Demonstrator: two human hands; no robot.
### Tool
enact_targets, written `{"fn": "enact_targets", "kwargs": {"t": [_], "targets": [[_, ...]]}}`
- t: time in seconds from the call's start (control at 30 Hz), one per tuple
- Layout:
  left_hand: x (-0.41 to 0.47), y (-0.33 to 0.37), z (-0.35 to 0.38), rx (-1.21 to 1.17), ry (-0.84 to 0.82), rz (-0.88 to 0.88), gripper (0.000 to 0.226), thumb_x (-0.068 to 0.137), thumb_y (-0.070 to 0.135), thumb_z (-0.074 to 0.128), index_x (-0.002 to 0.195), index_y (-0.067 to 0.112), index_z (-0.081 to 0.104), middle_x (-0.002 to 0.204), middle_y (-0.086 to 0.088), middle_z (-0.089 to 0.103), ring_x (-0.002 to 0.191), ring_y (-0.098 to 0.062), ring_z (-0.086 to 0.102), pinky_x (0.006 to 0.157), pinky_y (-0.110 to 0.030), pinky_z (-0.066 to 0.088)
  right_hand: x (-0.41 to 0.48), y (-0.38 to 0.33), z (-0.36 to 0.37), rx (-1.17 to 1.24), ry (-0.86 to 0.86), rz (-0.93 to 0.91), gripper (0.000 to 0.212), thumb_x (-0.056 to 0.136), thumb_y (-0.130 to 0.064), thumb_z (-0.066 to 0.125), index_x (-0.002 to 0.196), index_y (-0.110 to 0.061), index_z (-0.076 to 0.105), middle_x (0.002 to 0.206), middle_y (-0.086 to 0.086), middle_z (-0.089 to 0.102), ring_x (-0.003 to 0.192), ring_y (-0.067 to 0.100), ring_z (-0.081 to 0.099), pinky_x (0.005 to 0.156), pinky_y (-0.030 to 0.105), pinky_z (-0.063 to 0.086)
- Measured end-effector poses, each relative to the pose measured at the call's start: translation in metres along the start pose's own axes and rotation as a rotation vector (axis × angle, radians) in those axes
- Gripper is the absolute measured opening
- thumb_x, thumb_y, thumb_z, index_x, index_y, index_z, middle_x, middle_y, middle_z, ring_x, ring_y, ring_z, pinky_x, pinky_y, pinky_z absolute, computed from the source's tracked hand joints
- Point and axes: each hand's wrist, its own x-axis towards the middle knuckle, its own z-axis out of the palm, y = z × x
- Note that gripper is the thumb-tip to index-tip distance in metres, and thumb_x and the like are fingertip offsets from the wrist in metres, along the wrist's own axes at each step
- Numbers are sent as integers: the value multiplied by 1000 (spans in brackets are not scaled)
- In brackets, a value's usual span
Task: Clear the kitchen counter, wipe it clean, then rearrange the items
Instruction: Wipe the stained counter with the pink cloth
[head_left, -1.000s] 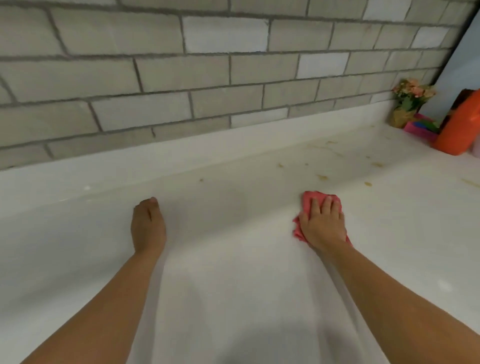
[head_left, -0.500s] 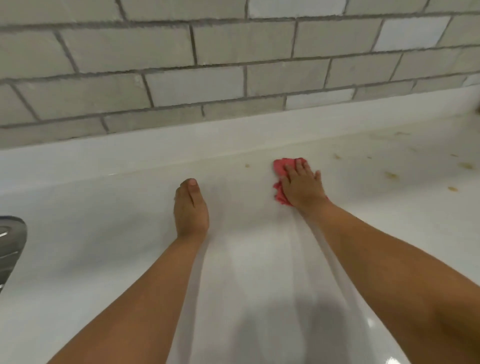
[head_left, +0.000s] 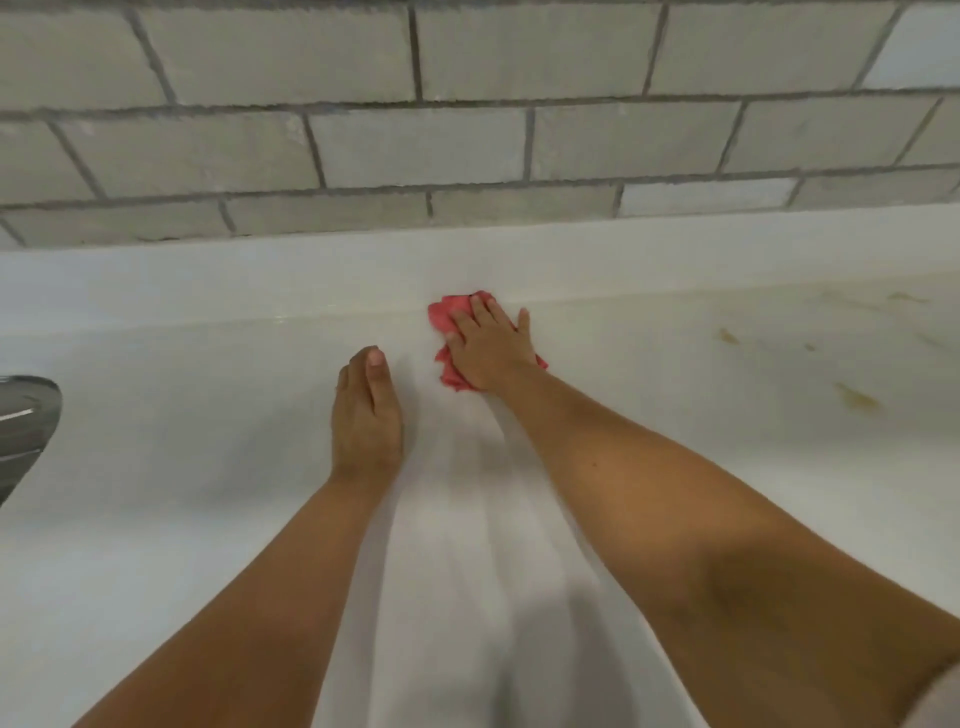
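Note:
My right hand (head_left: 491, 348) presses flat on a crumpled pink cloth (head_left: 451, 312) at the back of the white counter (head_left: 208, 467), right where it meets the low white upstand. Its fingers are spread and straight, covering most of the cloth. My left hand (head_left: 366, 415) rests palm down on the bare counter just left of the cloth, fingers together and straight, holding nothing. Yellowish stains (head_left: 857, 397) mark the counter to the right.
A grey brick-pattern tiled wall (head_left: 467, 145) rises behind the upstand. The rim of a metal sink or bowl (head_left: 23, 421) shows at the left edge.
My right hand has pushed the pink cloth left and back toward the wall. The view has swung left, bringing the metal rim in and losing the orange bottle and flowers. My left hand stays planted.

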Motion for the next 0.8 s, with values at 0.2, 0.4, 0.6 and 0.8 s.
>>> {"fn": "enact_targets", "kwargs": {"t": [0.2, 0.4, 0.6, 0.8], "targets": [[2, -6, 1, -34, 2, -30, 42, 102, 29, 23, 126, 7, 50, 125, -12, 54, 121, -23, 46, 96, -21, 27, -18, 122, -21, -51, 87, 265, 50, 99, -34, 20, 149, -25, 17, 159, -2, 9, 147, 17, 1, 113, 60, -2], [0, -1, 5, -55, 20, 2, 41, 101, 27, 25, 124, 5, 51, 123, -11, 55, 120, -24, 46, 95, -18, 26, -33, 152, -37, -56, 132, 713, 62, 97, -41, 32, 147, -6, 20, 155, 21, 12, 144, 37, 8, 117, 48, 7], [2, -1, -1, -323, 168, -176, 40, 101, 32, 22, 118, 13, 53, 113, -6, 59, 106, -13, 52, 88, -15, 34, 7, -25, 7, -74, 54, 170, 58, 98, -34, 31, 149, -10, 17, 157, 14, 12, 143, 36, 9, 118, 45, 10], [12, -8, -13, -773, 401, -368, 39, 101, 36, 22, 96, 16, 54, 77, -3, 56, 77, -15, 55, 75, -20, 44, 43, -110, 19, -116, -61, -326, 59, 97, -40, 34, 149, -17, 19, 157, 5, 13, 145, 28, 8, 117, 49, 4]]}}
